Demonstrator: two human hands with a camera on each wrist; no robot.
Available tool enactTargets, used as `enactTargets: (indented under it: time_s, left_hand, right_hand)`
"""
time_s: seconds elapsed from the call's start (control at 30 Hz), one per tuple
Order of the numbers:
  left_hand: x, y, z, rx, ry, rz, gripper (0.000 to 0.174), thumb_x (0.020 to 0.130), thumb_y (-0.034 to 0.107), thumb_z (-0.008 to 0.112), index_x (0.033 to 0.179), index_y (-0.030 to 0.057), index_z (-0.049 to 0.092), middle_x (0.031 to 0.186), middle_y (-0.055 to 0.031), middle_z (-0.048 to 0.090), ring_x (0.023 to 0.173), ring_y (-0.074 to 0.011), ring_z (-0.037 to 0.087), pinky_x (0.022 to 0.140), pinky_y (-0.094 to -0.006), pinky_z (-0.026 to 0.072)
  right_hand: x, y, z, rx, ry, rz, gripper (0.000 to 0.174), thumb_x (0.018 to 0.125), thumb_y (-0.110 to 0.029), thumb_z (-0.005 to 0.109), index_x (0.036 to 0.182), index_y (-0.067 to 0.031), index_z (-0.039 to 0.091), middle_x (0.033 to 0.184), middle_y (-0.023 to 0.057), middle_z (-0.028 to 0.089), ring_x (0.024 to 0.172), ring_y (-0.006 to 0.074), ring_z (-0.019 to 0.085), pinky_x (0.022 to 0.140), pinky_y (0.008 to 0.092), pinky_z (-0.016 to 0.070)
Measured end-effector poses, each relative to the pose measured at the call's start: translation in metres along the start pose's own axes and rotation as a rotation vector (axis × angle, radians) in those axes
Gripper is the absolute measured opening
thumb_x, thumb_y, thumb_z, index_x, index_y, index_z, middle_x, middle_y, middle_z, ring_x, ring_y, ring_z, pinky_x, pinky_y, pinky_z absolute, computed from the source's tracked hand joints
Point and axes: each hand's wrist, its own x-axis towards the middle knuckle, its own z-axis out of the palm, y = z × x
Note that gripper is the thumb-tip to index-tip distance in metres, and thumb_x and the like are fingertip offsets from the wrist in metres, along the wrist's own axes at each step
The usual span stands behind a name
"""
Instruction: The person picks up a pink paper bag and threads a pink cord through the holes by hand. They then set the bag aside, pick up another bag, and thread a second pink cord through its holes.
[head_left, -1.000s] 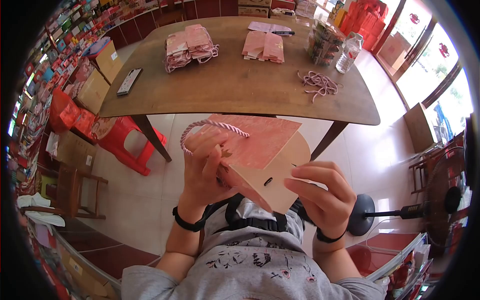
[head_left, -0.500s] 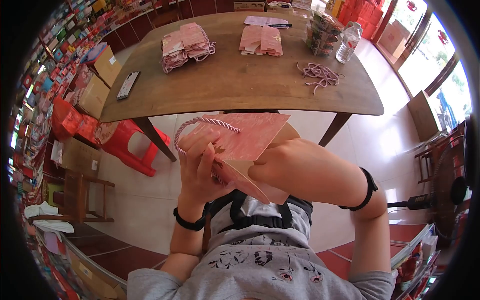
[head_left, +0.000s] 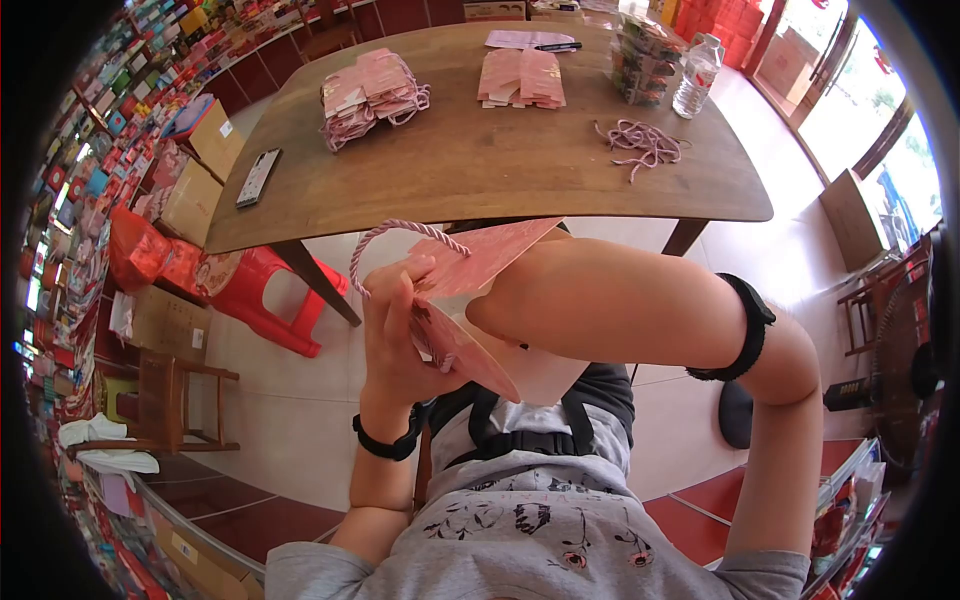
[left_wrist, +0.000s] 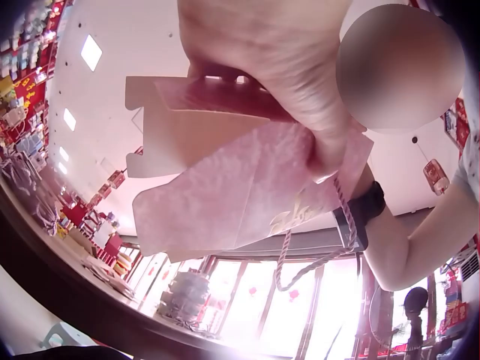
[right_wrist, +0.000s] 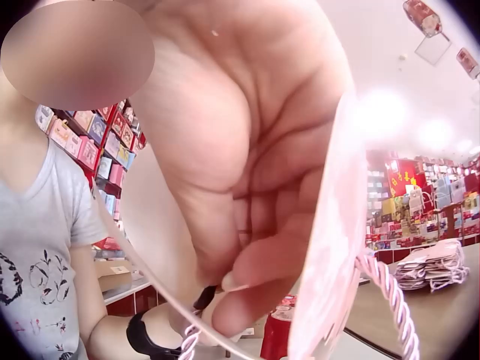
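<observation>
My left hand (head_left: 393, 330) grips a pink paper gift bag (head_left: 478, 258) by its left side, in front of my body. A twisted pink rope handle (head_left: 405, 228) loops above that hand. The bag's mouth faces right, with cream inside flaps (left_wrist: 154, 139) in the left wrist view. My right hand (head_left: 540, 295) reaches into the mouth between the walls, its fingertips hidden in the head view. The right wrist view shows its fingers curled and the fingertips pinched together at a small black piece (right_wrist: 204, 297).
Across the wooden table (head_left: 450, 180) lie a pile of pink bags with handles (head_left: 372, 98), a stack of flat pink bags (head_left: 522, 80), loose pink cord (head_left: 642, 146), a phone-like slab (head_left: 259, 178) and a water bottle (head_left: 696, 78). A red stool (head_left: 275, 300) stands at left.
My right hand has moved from outside the bag's side flap, at its right, into the bag's mouth. My left hand keeps its grip while the bag has tilted and its opening turned.
</observation>
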Motion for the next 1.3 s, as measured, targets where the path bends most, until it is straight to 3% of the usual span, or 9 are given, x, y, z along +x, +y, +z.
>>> enactTargets:
  time_s: [0.17, 0.23, 0.47, 0.53, 0.67, 0.73, 0.97, 1.03, 1.3]
  left_hand:
    - [0.002, 0.003, -0.008, 0.023, -0.109, -0.001, 0.127, 0.054, 0.028, 0.090, 0.146, 0.0120, 0.004, 0.128, -0.0220, 0.040, 0.108, -0.0316, 0.053, 0.086, -0.0413, 0.0470]
    - [0.000, 0.000, -0.002, -0.011, 0.018, 0.000, 0.111, 0.056, 0.036, 0.085, 0.143, 0.0087, 0.020, 0.118, -0.0185, 0.049, 0.103, -0.0351, 0.050, 0.085, -0.0453, 0.0420]
    - [-0.003, 0.004, -0.006, -0.045, 0.016, -0.042, 0.110, 0.057, 0.034, 0.084, 0.142, 0.0068, 0.021, 0.118, -0.0189, 0.049, 0.103, -0.0357, 0.050, 0.087, -0.0451, 0.0427]
    - [0.000, 0.005, -0.011, 0.016, -0.111, -0.052, 0.124, 0.053, 0.028, 0.089, 0.144, 0.0054, 0.007, 0.126, -0.0227, 0.042, 0.109, -0.0322, 0.052, 0.087, -0.0430, 0.0465]
    - [0.002, 0.002, -0.011, 0.006, -0.087, -0.047, 0.120, 0.055, 0.029, 0.087, 0.142, 0.0017, 0.010, 0.124, -0.0223, 0.044, 0.107, -0.0325, 0.053, 0.087, -0.0436, 0.0459]
    - [0.004, 0.001, -0.011, 0.088, -0.076, -0.056, 0.117, 0.056, 0.030, 0.086, 0.141, -0.0006, 0.012, 0.122, -0.0217, 0.044, 0.107, -0.0328, 0.052, 0.088, -0.0441, 0.0448]
    - [0.000, -0.003, -0.010, 0.134, -0.051, -0.047, 0.113, 0.057, 0.026, 0.083, 0.140, -0.0022, 0.013, 0.121, -0.0222, 0.044, 0.107, -0.0330, 0.052, 0.089, -0.0437, 0.0436]
    - [0.003, 0.000, -0.010, 0.125, -0.039, -0.054, 0.108, 0.058, 0.024, 0.080, 0.140, -0.0034, 0.014, 0.121, -0.0218, 0.044, 0.109, -0.0332, 0.050, 0.090, -0.0427, 0.0427]
    - [0.004, 0.001, -0.010, 0.198, -0.040, -0.081, 0.108, 0.057, 0.024, 0.080, 0.139, -0.0064, 0.017, 0.134, -0.0189, 0.034, 0.119, -0.0288, 0.042, 0.100, -0.0382, 0.0339]
  right_hand:
    - [-0.002, 0.005, 0.008, 0.027, 0.096, -0.049, 0.012, 0.068, -0.004, 0.061, 0.078, -0.0019, 0.054, 0.073, 0.0120, 0.061, 0.072, 0.0278, 0.062, 0.065, 0.0316, 0.0478]
    - [-0.002, 0.004, 0.004, 0.098, 0.094, -0.071, 0.007, 0.071, -0.006, 0.058, 0.072, 0.0014, 0.057, 0.075, 0.0148, 0.060, 0.079, 0.0283, 0.060, 0.078, 0.0316, 0.0475]
    - [-0.009, 0.002, 0.006, 0.120, 0.037, -0.030, 0.013, 0.071, -0.007, 0.059, 0.078, 0.0033, 0.059, 0.085, 0.0157, 0.061, 0.087, 0.0278, 0.059, 0.082, 0.0328, 0.0469]
    - [-0.009, 0.002, 0.004, 0.042, 0.077, -0.057, 0.013, 0.071, -0.006, 0.059, 0.078, 0.0046, 0.059, 0.089, 0.0148, 0.060, 0.090, 0.0275, 0.059, 0.078, 0.0320, 0.0492]
    - [-0.003, 0.000, 0.006, -0.005, 0.002, 0.027, 0.013, 0.071, -0.004, 0.059, 0.079, 0.0055, 0.058, 0.088, 0.0140, 0.060, 0.088, 0.0288, 0.059, 0.072, 0.0301, 0.0515]
    - [-0.001, 0.008, 0.015, 0.006, 0.137, -0.001, 0.011, 0.064, 0.005, 0.059, 0.069, 0.0008, 0.051, 0.071, 0.0137, 0.058, 0.072, 0.0315, 0.060, 0.063, 0.0322, 0.0484]
    - [0.000, 0.006, 0.008, -0.030, 0.075, 0.044, 0.011, 0.062, 0.005, 0.059, 0.067, 0.0011, 0.050, 0.069, 0.0133, 0.056, 0.070, 0.0327, 0.058, 0.061, 0.0333, 0.0475]
    - [-0.001, 0.005, 0.007, 0.141, 0.158, 0.122, 0.011, 0.062, 0.005, 0.059, 0.066, 0.0010, 0.050, 0.068, 0.0133, 0.055, 0.069, 0.0333, 0.056, 0.061, 0.0332, 0.0470]
    - [-0.001, 0.013, 0.013, 0.043, 0.242, 0.045, 0.006, 0.065, 0.002, 0.059, 0.070, 0.0022, 0.055, 0.070, 0.0140, 0.056, 0.069, 0.0330, 0.056, 0.063, 0.0327, 0.0473]
